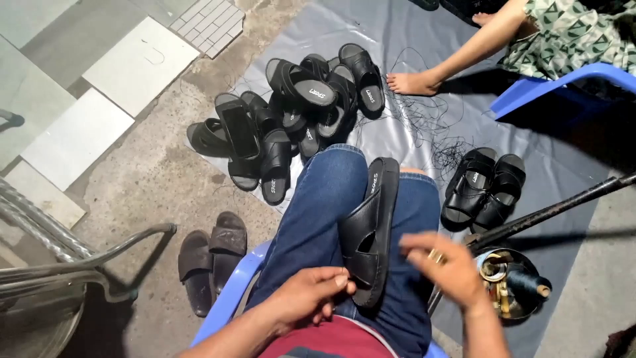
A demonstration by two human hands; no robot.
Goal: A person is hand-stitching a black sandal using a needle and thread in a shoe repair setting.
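Note:
A black sandal [372, 229] stands on its edge between my knees, on my blue jeans [318, 219]. My left hand [308, 295] rests by the sandal's heel end, its fingertips pinched against the strap. To the right of the sandal my right hand [442, 265] hovers over my right thigh, fingers curled and pinched; whatever it holds is too small to see. A ring shows on one finger.
A heap of black sandals [291, 119] lies ahead on a grey sheet [411, 40], with a pair [483, 189] at right and loose black thread [437, 132] between. A thread spool in a tin [513, 282], a dark rod [550, 212], another person's foot [412, 83], brown slippers [212, 262].

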